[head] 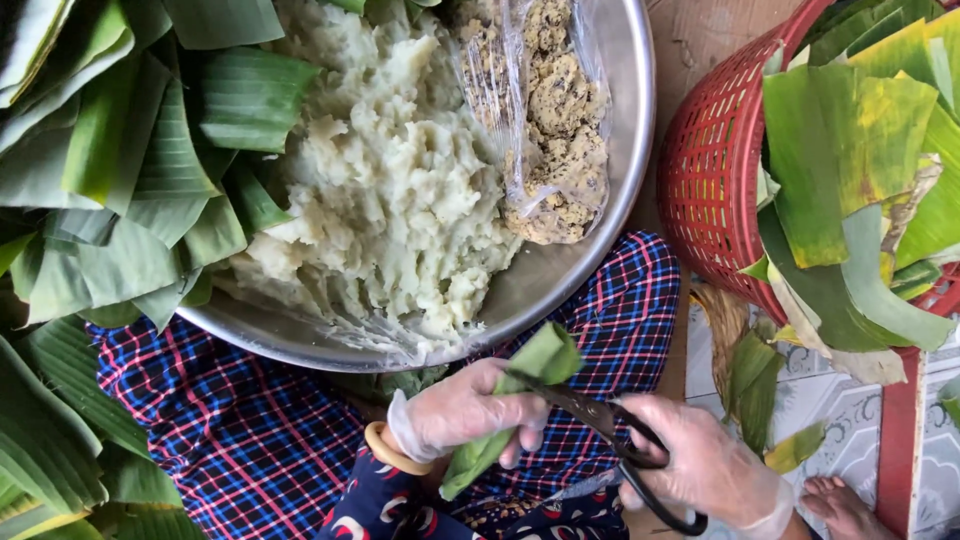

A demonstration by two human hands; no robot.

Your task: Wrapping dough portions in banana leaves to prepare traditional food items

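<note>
Far left: cut banana leaves [120, 190] lie stacked in overlapping layers, some draped over the rim of the metal bowl [560, 280], near the person's lap.

Centre: the bowl rests on the person's lap, over the checked blue and red trousers [240, 440]. It holds a large mound of pale dough [390, 200] and, at its right side, a clear plastic bag of crumbly speckled filling [560, 130]. The bag appears to keep the filling apart from the dough.

Below the bowl: the left hand [465, 412], in a thin clear glove with a yellowish bangle [385, 450] at the wrist, is clenched around a folded leaf strip [520, 395]. The strip runs slantwise through the fist, its upper end standing free just beneath the bowl rim, seemingly so the blades can reach it.

Next right: the right hand [705, 465], also gloved, grasps black scissors [610, 430] by the loops, blades meeting the strip just beside the left fingers.

Far right: a red plastic basket [715, 170] stands on the tiled floor [850, 410], filled with leaf pieces [850, 150], several yellowed or torn. A bare foot [840, 505] shows at the bottom edge.
</note>
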